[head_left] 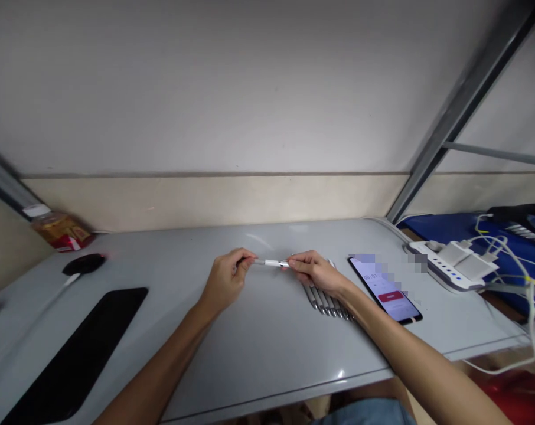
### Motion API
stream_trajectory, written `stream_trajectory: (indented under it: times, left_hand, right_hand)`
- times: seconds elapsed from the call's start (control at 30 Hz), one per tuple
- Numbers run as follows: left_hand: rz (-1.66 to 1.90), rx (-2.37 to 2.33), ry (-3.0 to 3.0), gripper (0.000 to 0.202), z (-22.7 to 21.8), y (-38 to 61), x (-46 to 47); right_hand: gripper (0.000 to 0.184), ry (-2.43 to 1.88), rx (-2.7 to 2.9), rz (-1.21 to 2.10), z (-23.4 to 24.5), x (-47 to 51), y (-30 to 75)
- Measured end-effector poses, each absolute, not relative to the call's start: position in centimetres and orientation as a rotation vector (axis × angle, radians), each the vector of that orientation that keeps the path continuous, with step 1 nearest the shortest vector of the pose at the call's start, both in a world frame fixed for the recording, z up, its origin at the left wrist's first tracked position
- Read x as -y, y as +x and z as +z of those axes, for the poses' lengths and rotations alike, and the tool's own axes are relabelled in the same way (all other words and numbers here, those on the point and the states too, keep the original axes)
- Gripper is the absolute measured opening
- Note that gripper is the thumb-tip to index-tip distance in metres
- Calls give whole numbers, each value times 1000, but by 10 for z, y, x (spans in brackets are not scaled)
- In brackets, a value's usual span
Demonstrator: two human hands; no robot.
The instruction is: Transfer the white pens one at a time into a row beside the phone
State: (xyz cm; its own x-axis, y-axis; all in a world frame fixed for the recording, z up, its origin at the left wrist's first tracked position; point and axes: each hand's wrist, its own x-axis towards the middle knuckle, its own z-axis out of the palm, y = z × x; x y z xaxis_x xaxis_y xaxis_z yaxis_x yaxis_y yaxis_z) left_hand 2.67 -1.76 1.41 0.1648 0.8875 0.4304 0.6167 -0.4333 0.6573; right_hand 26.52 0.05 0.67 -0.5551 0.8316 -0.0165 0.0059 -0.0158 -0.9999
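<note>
Both my hands hold one white pen point(274, 263) level above the grey table point(258, 342). My left hand point(227, 278) pinches its left end. At the other end my right hand point(315, 273) grips it with the fingertips. Under my right wrist lies a row of several grey pens point(327, 302) side by side on the table.
A phone point(388, 290) with a lit screen lies right of the pens. Further right a white power strip point(453, 267) holds chargers and cables. A black pad point(79, 354) and a black mouse point(84, 264) are at the left, a red packet point(64, 231) by the wall.
</note>
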Motion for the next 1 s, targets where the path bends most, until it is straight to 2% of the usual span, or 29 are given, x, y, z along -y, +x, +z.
stream_trajectory:
  times: [0.13,0.33,0.43,0.53,0.8,1.0]
  left_hand:
    - [1188,-1328,2227,21,17,29,19]
    - [953,-1265,2285,21,19,39,25]
    - [792,-1236,2320,27,15,42,26]
    - [791,-1305,2398,24,10,42,25]
    - [884,-1464,2708,27,11,48,27]
    - [758,-1261,2650,25,16,53,35]
  right_hand:
    - [24,-829,1451,1785,12,-3,270]
    - [25,-868,1565,1387,25,2,267]
    - [28,-907,1691,1273,25,7,263]
    - [31,-949,1705,1230,22,9,261]
    - [26,-868,1281,1606,19,9,252]
    - [16,-593,791,1841,13,4,242]
